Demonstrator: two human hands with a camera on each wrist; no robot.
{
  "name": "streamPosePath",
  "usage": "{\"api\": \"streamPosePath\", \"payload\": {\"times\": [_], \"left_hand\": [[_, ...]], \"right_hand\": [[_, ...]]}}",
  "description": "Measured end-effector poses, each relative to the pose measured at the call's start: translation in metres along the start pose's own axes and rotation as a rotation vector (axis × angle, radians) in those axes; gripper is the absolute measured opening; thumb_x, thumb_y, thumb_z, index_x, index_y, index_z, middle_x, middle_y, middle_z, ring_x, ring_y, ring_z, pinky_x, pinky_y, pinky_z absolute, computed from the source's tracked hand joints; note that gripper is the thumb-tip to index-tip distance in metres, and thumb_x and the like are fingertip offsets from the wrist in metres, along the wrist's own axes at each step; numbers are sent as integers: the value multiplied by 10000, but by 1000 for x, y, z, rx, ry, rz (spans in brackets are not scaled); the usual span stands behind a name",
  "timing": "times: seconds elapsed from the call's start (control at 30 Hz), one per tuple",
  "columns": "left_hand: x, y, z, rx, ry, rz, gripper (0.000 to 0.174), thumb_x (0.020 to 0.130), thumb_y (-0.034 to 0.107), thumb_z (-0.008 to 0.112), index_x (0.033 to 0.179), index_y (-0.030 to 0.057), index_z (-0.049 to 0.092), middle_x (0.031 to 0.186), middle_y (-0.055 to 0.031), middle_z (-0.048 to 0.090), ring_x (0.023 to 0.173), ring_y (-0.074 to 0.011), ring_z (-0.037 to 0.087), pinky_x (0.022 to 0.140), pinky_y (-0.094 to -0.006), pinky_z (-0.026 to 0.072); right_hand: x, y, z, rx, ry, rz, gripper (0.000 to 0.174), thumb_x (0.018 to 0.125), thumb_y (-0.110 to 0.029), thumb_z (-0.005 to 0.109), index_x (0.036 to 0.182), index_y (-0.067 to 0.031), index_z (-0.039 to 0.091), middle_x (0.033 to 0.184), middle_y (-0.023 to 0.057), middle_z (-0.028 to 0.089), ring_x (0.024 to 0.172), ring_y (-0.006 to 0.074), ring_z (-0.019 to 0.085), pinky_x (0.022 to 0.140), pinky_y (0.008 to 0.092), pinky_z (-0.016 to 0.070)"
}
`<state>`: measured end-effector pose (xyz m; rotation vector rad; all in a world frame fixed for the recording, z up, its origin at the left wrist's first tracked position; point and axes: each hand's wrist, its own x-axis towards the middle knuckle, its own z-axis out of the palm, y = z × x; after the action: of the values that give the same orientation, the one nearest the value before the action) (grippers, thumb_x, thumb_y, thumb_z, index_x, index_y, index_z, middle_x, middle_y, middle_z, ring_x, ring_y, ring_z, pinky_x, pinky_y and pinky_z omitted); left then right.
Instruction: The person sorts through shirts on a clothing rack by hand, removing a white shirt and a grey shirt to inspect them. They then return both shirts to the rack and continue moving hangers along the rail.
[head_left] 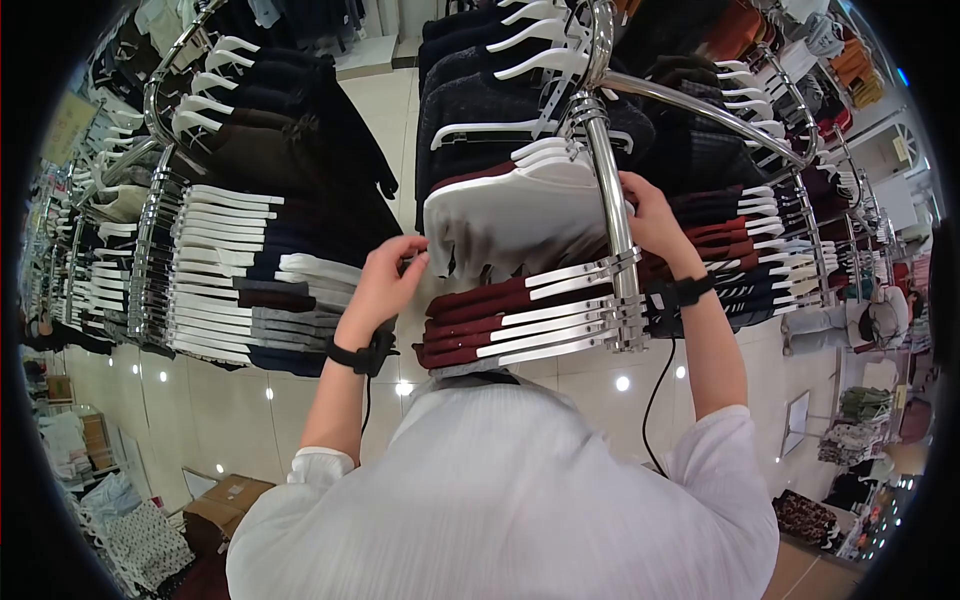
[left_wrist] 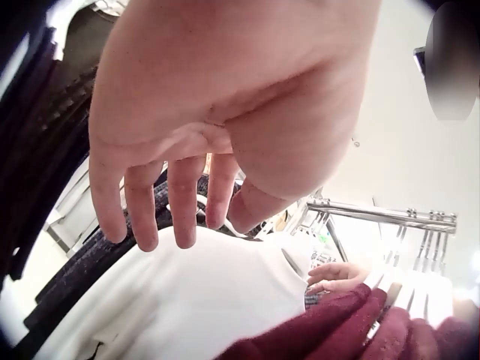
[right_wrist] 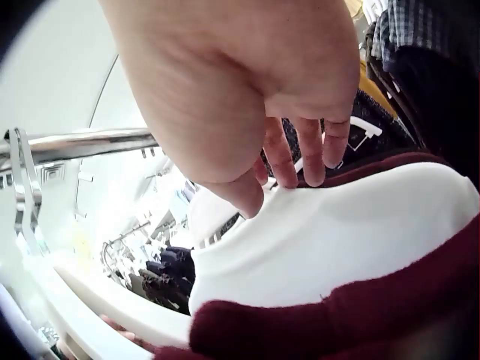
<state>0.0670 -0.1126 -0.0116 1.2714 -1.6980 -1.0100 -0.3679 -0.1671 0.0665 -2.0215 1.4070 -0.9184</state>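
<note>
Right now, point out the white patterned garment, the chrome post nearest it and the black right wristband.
White patterned garment [head_left: 500, 207]: head view, upper front.
Chrome post [head_left: 611, 190]: head view, upper shaft.
Black right wristband [head_left: 690, 291]: head view, outer face.

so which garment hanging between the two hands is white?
The white garment with the dark smudgy pattern, just behind the maroon garments; its pale fabric sets it apart from their dark red.
</note>
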Motion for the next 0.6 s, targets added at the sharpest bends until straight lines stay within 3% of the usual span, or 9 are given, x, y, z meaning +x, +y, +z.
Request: {"api": "streamPosePath", "payload": {"times": [0.07,0.13,0.33,0.4,0.5,0.6], "left_hand": [[15,7,-3,53,13,10,276,958,138,712,1199,3,719,1066,-164,741,940,-252,711,772,-344,548],[25,18,-4,99,23,31,242,997,96,689,1210,-17,702,1120,-130,751,1042,-210,719,914,-347,569],[47,28,-4,101,20,45,264,985,122,699,1213,-11,703,1128,-132,752,1049,-235,729,920,-356,564],[54,32,-6,109,12,58,268,986,129,698,1215,-9,704,1129,-129,753,1051,-233,730,917,-356,562],[64,42,-10,143,24,80,270,990,149,691,1215,2,710,1142,-128,756,1039,-228,732,906,-359,554],[73,46,-13,121,14,96,264,989,144,690,1214,8,712,1123,-125,761,1027,-230,735,901,-359,554]], "right_hand": [[10,-5,7,-146,-95,22,375,917,-107,795,1240,15,649,1081,115,712,997,174,680,907,336,544],[16,-4,9,-136,-100,54,372,907,-136,819,1197,25,652,1042,131,720,984,194,689,889,348,551],[26,0,14,-182,-133,18,380,902,-172,836,1171,32,662,961,154,730,890,258,708,841,368,565],[27,1,16,-311,-128,-90,340,901,-169,836,1123,32,678,905,176,724,813,248,704,808,371,574],[27,-6,15,-279,-161,41,290,902,-148,824,1085,28,684,846,184,702,764,219,687,790,368,574],[18,-20,1,-259,-122,-10,216,914,-69,779,1080,25,678,836,160,692,763,182,660,768,347,559]]}}
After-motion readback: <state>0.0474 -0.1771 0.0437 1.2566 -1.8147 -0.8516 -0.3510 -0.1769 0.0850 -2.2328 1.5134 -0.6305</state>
